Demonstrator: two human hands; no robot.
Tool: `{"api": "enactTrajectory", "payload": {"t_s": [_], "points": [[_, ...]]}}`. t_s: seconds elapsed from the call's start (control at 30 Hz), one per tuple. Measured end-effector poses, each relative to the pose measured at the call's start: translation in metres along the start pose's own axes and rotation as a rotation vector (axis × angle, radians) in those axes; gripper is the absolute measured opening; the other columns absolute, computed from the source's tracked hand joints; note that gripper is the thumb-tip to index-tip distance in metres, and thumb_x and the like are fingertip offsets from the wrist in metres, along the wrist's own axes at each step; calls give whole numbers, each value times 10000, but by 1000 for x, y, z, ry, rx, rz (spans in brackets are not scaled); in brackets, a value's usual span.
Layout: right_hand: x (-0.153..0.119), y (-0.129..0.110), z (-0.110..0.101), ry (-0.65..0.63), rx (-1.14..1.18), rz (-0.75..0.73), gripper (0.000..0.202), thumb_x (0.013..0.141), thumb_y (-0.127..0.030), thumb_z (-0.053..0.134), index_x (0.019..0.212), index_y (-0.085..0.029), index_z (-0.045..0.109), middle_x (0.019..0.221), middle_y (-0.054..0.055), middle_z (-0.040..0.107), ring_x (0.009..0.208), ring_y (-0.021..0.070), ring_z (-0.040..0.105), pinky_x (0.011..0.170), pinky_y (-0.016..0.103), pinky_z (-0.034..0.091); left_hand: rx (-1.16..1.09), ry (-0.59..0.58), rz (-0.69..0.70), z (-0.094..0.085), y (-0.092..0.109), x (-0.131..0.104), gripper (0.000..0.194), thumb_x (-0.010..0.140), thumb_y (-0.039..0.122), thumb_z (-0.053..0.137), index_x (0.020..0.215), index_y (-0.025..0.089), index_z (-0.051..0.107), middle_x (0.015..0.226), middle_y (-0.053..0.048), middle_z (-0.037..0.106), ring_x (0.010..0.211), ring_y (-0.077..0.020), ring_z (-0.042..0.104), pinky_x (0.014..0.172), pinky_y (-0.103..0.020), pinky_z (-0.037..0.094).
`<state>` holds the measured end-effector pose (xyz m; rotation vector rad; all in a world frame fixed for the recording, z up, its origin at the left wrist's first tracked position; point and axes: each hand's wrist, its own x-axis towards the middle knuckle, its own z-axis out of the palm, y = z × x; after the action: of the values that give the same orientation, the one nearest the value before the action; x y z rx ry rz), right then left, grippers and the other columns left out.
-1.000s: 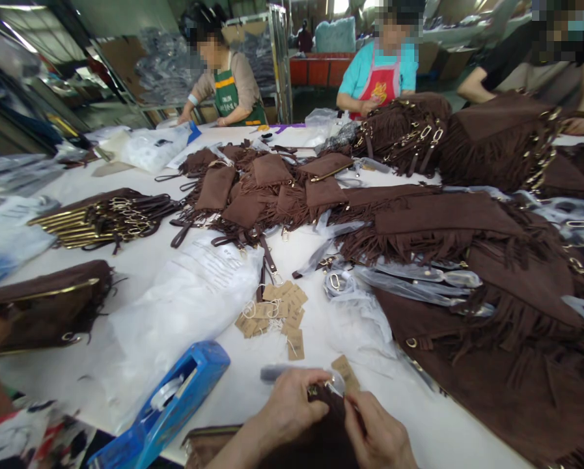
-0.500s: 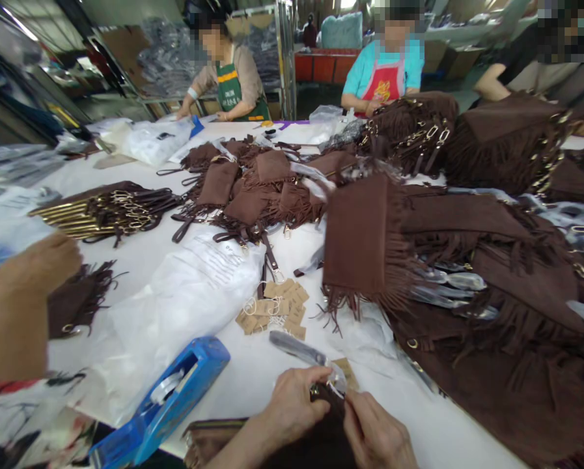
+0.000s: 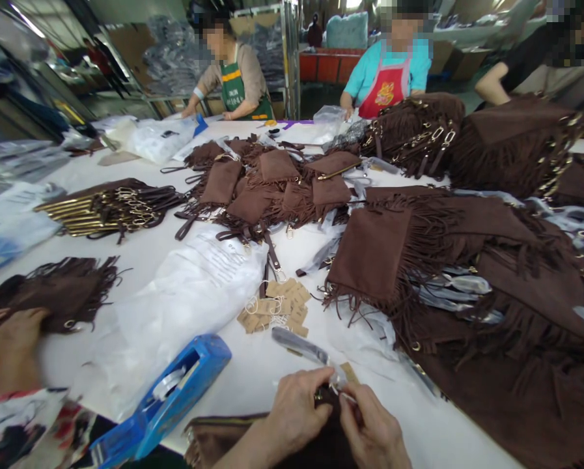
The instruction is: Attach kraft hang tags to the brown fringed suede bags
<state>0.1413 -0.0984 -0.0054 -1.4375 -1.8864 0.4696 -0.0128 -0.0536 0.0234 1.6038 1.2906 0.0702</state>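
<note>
2 Hands Pinching a Brown Bag (image 3: 228, 435) at the Near Edge

Nearest, the brown bag is lying low in front of the wearer, its upper end sitting between both hands. The left hand (image 3: 299, 405) is holding that end near a small metal fitting (image 3: 318, 393), its grip pinching narrowly between thumb and fingers. The right hand (image 3: 372, 420) is facing it, its narrow grip pinching a white string (image 3: 339, 385). A plastic-wrapped strap (image 3: 299, 345) is reaching away from the fingertips, and a cardboard tag (image 3: 349, 372) is lying just behind them.

To the left, a blue tape dispenser (image 3: 194, 378) is resting on the white tabletop (image 3: 252, 365). Farther left, a co-worker's hand (image 3: 21, 335) is touching a fringed brown piece (image 3: 67, 293).

Beyond the strap, brown tags (image 3: 277, 305) are lying in a loose heap beside a white plastic bag (image 3: 184, 280). A fringed pouch (image 3: 370, 251) is lying to their right, overlapping other brown pieces. Small pouches (image 3: 247, 202) are forming a pile behind, with gold-zipped pouches (image 3: 101, 212) stacking up to its left.

Across the tabletop, 1 person in a green apron (image 3: 243, 91) and 1 in a red apron (image 3: 384, 88) are standing.
</note>
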Motion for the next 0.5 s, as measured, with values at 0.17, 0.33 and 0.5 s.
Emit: {"api": "enactTrajectory", "payload": {"t_s": [0.17, 0.33, 0.5], "points": [[-7, 4, 2, -11, 102, -49, 192, 853, -90, 446, 998, -176, 538, 799, 79, 664, 747, 162, 656, 671, 232, 541, 27, 47, 9, 0, 0, -1, 365, 656, 210, 508, 1008, 279, 575, 979, 27, 669, 917, -203, 584, 848, -277, 412], [-4, 3, 2, 23, 146, 18, 179, 849, -125, 460, 964, -192, 580, 799, 59, 679, 744, 156, 668, 672, 209, 546, 8, 48, -34, -1, 4, -2, 424, 636, 215, 526, 1057, 266, 524, 1020, 18, 665, 965, -208, 583, 872, -291, 409], [-4, 2, 2, 38, 139, 38, 132, 862, -172, 461, 884, -196, 589, 695, 30, 647, 627, 143, 650, 583, 197, 531, -42, 58, -23, 0, 2, 0, 353, 629, 199, 521, 974, 254, 472, 985, 26, 664, 942, -195, 592, 833, -275, 423]]}}
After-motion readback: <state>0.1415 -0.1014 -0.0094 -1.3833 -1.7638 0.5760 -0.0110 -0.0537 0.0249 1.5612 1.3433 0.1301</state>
